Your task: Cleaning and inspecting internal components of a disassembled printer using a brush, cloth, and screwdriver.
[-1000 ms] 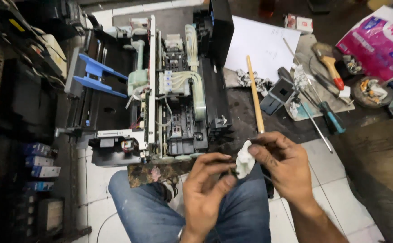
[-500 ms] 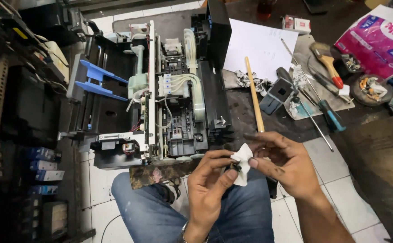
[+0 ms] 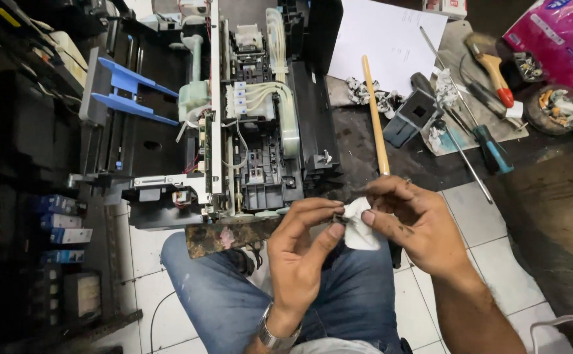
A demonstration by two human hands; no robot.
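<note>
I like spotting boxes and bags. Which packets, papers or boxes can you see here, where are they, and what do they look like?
Pink plastic bag: top right corner, crinkly, pink with white and blue print.
White paper sheet: top middle, right of the opened printer, flat, faint writing.
Small boxes: left edge, stacked, blue and white.
Little carton: top edge, white and red.

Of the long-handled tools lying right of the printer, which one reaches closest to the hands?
The plain wooden stick: its lower end stops just above the right hand. The teal-handled screwdriver and paintbrush lie farther right.
</note>
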